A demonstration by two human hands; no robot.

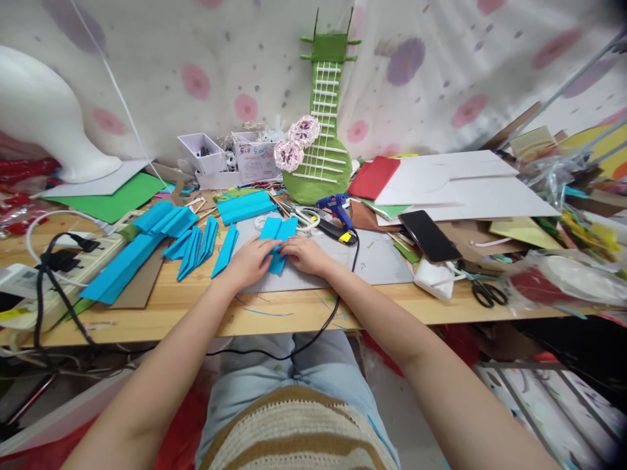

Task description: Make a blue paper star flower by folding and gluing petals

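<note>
A folded piece of bright blue paper (pixel 277 230) lies on the grey board, with a crease down its middle. My left hand (pixel 253 260) presses on its left side, fingers bent over the paper. From the right, my right hand (pixel 302 253) pinches its edge, fingertips curled and partly hidden. To the left are a narrow blue folded strip (pixel 226 251) and several pleated blue pieces (pixel 198 247). Behind my hands lies another flat blue piece (pixel 246 207). Further left, more blue paper (pixel 120 264) rests on brown cardboard.
A green paper-covered lute-like model (pixel 318 176) stands at the back. Near it are a blue glue gun (pixel 336 207), a black-handled cutter (pixel 333 228) and a phone (pixel 429 235). Black-handled scissors (pixel 488 294) lie right; a power strip (pixel 73 281) sits left. A black cable crosses the table edge.
</note>
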